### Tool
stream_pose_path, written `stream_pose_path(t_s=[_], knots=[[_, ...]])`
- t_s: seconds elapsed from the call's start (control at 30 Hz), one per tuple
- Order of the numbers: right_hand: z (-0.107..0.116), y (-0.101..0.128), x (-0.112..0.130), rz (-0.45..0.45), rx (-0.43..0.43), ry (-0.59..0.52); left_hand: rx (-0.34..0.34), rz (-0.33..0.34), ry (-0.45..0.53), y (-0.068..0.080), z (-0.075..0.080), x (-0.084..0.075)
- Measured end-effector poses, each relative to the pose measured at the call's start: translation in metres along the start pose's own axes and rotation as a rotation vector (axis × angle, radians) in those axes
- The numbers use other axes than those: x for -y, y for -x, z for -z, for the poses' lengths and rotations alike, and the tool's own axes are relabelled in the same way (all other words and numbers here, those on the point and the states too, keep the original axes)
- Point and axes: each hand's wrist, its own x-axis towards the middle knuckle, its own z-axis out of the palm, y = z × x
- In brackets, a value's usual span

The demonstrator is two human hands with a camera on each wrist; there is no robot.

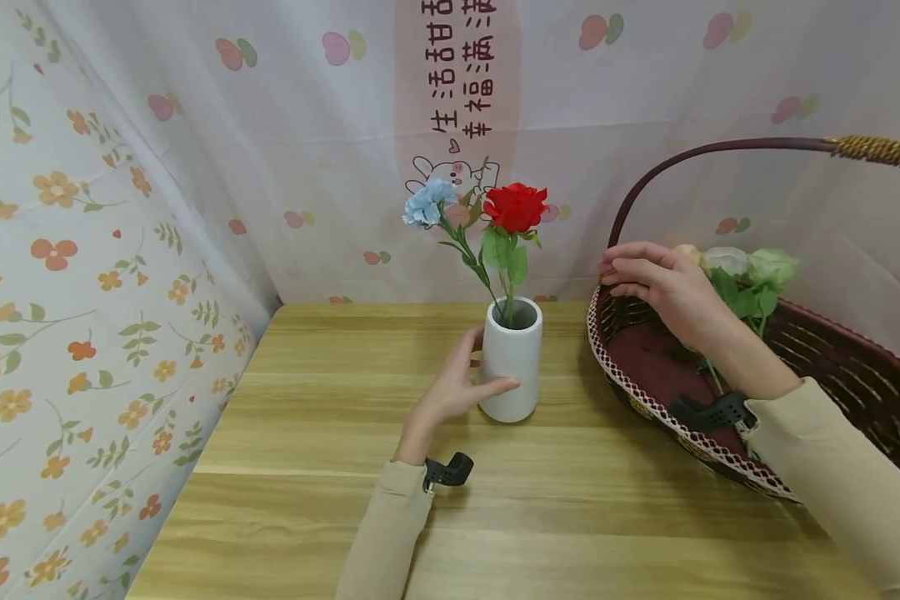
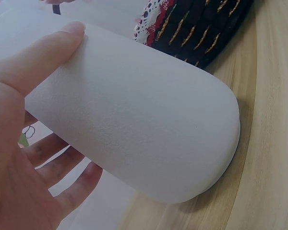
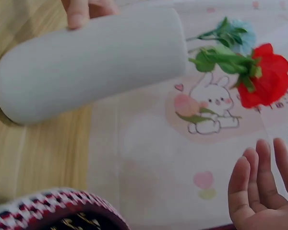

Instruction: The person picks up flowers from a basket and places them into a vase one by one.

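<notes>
Colours, vase & basket
White vase w/ red rose, blue bloom; dark-brown basket, white-red rim; floral curtain.

Bright, even light; wrist views soft, perhaps slightly blurred.

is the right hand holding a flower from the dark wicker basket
No, the right hand hovers with relaxed fingers and holds nothing above the dark wicker basket.

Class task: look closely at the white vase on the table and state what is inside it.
The white vase holds two flowers, a red rose and a pale blue flower, with green stems entering its mouth. The vase wall hides the stem ends and anything else inside.
</notes>
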Motion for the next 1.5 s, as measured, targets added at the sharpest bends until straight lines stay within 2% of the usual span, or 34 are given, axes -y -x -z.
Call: stream_pose_path(t_s=[0.23,0.5,0.7,1.03,1.27,1.5], knots=[[0.020,0.001,0.018,0.033,0.076,-0.020,0.004,-0.003,0.013,-0.001,0.001,-0.001],[0.041,0.008,0.033,0.061,0.054,-0.116,0.007,-0.002,0.014,0.000,0.001,-0.002],[0.055,0.015,0.036,0.102,0.080,-0.187,0.008,-0.006,0.012,0.000,0.001,-0.001],[0.075,0.028,0.037,0.104,0.038,-0.181,0.004,-0.005,0.014,0.000,0.001,-0.002],[0.090,0.040,0.032,0.110,0.027,-0.247,0.009,0.008,0.006,-0.001,-0.001,-0.002],[0.107,0.052,0.027,0.096,-0.084,-0.094,0.005,0.023,0.009,0.001,-0.001,-0.002]])
